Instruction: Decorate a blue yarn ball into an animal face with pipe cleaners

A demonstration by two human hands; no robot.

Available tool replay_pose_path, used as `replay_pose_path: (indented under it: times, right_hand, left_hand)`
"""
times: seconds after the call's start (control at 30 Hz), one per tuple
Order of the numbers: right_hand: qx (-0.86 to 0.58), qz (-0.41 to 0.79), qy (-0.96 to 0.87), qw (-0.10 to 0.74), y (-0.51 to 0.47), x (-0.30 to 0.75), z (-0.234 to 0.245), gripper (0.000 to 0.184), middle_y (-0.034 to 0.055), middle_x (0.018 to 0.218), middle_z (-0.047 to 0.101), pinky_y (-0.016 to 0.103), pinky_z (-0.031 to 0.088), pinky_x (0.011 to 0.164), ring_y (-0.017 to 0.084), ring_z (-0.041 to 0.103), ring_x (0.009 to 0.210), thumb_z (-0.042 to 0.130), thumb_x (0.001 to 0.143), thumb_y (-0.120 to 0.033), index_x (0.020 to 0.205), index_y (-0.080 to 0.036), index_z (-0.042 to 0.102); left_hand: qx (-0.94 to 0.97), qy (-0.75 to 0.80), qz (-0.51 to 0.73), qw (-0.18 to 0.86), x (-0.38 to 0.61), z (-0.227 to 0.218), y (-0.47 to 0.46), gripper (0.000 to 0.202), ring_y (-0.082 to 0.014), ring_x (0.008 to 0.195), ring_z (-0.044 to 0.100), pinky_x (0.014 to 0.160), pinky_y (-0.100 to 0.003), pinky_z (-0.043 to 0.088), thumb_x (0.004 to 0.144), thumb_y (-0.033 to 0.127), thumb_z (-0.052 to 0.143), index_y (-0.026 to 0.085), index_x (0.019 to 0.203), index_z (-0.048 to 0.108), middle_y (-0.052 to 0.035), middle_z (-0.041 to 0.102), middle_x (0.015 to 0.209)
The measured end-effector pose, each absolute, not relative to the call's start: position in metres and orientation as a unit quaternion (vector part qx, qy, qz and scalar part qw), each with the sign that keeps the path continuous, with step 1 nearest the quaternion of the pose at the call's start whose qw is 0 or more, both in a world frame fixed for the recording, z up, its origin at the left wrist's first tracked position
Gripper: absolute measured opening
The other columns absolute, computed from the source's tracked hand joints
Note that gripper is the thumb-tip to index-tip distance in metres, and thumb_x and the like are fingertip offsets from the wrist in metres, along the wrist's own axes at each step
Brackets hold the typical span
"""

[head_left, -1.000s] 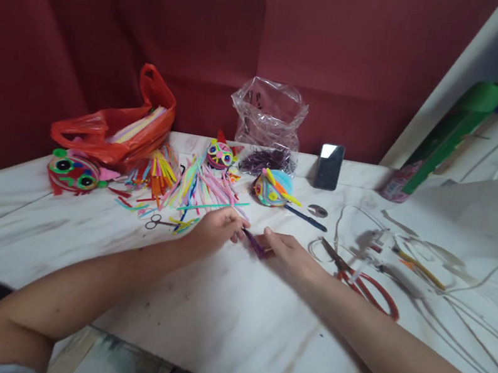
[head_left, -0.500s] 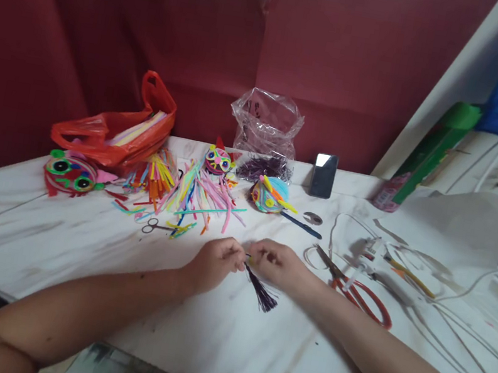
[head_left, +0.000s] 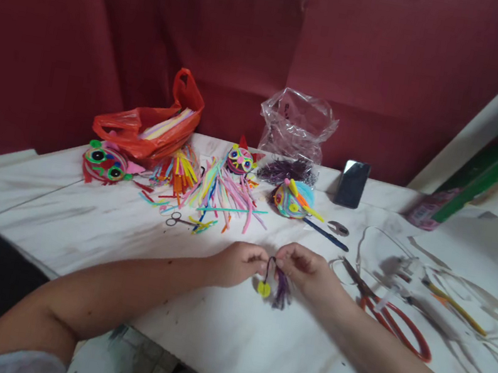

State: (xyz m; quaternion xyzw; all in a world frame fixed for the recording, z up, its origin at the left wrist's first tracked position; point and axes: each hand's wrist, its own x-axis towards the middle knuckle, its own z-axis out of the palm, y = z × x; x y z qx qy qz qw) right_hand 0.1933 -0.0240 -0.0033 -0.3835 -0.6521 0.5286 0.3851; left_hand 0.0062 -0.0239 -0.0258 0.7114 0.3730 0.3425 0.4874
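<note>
Above the white table, my left hand (head_left: pixel 240 265) and my right hand (head_left: pixel 306 269) are pinched close together. A dark purple tassel (head_left: pixel 282 291) hangs under my right hand's fingertips, its strands loose at the bottom. Its thin dark cord (head_left: pixel 271 261) bends over in a small loop between the two hands. On the cord dangles a small yellow round piece (head_left: pixel 263 289), just below my left fingertips. My left thumb and finger are closed at the cord; the exact grip is partly hidden. My right thumb and forefinger are closed on the top of the tassel.
Colourful pipe-cleaner faces (head_left: pixel 107 164) and loose pipe cleaners (head_left: pixel 223 195) lie at the back beside a red plastic bag (head_left: pixel 130 125). A clear bag (head_left: pixel 294 130) holds purple tassels. Orange-handled scissors (head_left: pixel 397 326), a glue gun (head_left: pixel 428 312) and cables lie to the right.
The view has turned a little left. The yellow piece now hangs free on the cord, below the fingers; before, it was mostly hidden at the hands. The tassel hangs straighter.
</note>
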Motion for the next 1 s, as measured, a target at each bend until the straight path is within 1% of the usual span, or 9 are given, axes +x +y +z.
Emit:
replay_pose_path:
  times: [0.17,0.3,0.43,0.53,0.6,0.67,0.77,0.87,1.0]
  right_hand:
    - [-0.363,0.59,-0.61,0.384,-0.027,0.194,0.004,0.042,0.0008,0.063,0.065,0.025,0.043,0.051,0.013,0.055,0.055,0.078,0.063,-0.056,0.078,-0.02,0.061]
    - [-0.353,0.604,-0.588,0.406,-0.027,0.196,0.008,0.041,0.0003,0.061,0.064,0.026,0.044,0.056,0.013,0.057,0.058,0.08,0.062,-0.052,0.077,-0.019,0.062]
    - [-0.398,0.592,-0.556,0.427,-0.014,0.202,0.002,0.041,-0.0016,0.057,0.061,0.022,0.037,0.05,0.01,0.05,0.052,0.082,0.059,-0.051,0.078,-0.019,0.062]
    - [-0.443,0.55,-0.567,0.425,-0.004,0.207,-0.006,0.037,-0.0019,0.057,0.058,0.024,0.038,0.052,0.011,0.049,0.053,0.078,0.061,-0.049,0.075,-0.019,0.061]
    - [-0.484,0.475,-0.597,0.428,-0.002,0.208,-0.008,0.033,0.0004,0.066,0.061,0.026,0.041,0.056,0.013,0.053,0.06,0.073,0.064,-0.047,0.078,-0.019,0.062]
    - [-0.492,0.408,-0.634,0.434,-0.005,0.206,-0.008,0.033,0.005,0.09,0.066,0.028,0.046,0.064,0.016,0.058,0.073,0.07,0.065,-0.043,0.089,-0.02,0.064]
    - [-0.422,0.448,-0.676,0.406,-0.017,0.198,-0.008,0.049,0.0085,0.118,0.062,0.031,0.049,0.072,0.018,0.061,0.084,0.068,0.07,-0.037,0.115,-0.023,0.059]
    - [-0.348,0.554,-0.666,0.36,-0.026,0.189,-0.014,0.058,0.0082,0.105,0.067,0.029,0.049,0.066,0.016,0.062,0.078,0.07,0.071,-0.037,0.124,-0.022,0.053]
    - [-0.382,0.575,-0.631,0.354,-0.025,0.185,-0.02,0.047,-0.0011,0.067,0.062,0.023,0.038,0.051,0.01,0.052,0.056,0.074,0.067,-0.041,0.105,-0.016,0.061]
  left_hand:
    - [0.677,0.293,0.401,0.543,0.011,-0.019,-0.029,0.027,-0.0149,0.081,0.059,0.078,-0.028,0.045,0.071,0.023,0.072,0.015,0.093,0.059,-0.0047,0.065,0.086]
    - [0.648,0.35,0.349,0.579,0.011,-0.018,-0.028,0.025,-0.0103,0.059,0.053,0.062,-0.025,0.043,0.083,0.038,0.059,0.014,0.078,0.06,-0.0014,0.06,0.064]
    - [0.576,0.404,0.388,0.595,0.007,-0.021,-0.017,0.025,-0.0075,0.047,0.048,0.05,-0.023,0.037,0.073,0.037,0.065,0.013,0.077,0.059,0.003,0.055,0.057]
    - [0.537,0.431,0.447,0.572,0.004,-0.019,-0.009,0.021,-0.0054,0.043,0.042,0.047,-0.021,0.032,0.068,0.032,0.065,0.013,0.075,0.058,0.0054,0.052,0.052]
    - [0.546,0.455,0.448,0.542,0.002,-0.017,-0.009,0.016,-0.0055,0.043,0.04,0.047,-0.021,0.031,0.067,0.027,0.065,0.014,0.073,0.059,0.0064,0.05,0.049]
    - [0.587,0.468,0.412,0.516,0.002,-0.014,-0.013,0.012,-0.0058,0.044,0.04,0.047,-0.021,0.03,0.066,0.023,0.064,0.014,0.072,0.06,0.0068,0.049,0.048]
    - [0.645,0.443,0.366,0.504,0.005,-0.014,-0.022,0.012,-0.006,0.045,0.04,0.047,-0.02,0.029,0.068,0.024,0.064,0.014,0.075,0.063,0.0065,0.049,0.049]
    - [0.632,0.417,0.398,0.518,0.009,-0.014,-0.027,0.018,-0.0049,0.045,0.041,0.045,-0.02,0.031,0.068,0.024,0.064,0.015,0.082,0.062,0.0055,0.054,0.058]
    - [0.572,0.4,0.446,0.56,0.01,-0.013,-0.021,0.029,-0.0054,0.047,0.048,0.047,-0.02,0.037,0.059,0.019,0.068,0.015,0.086,0.056,0.004,0.059,0.067]
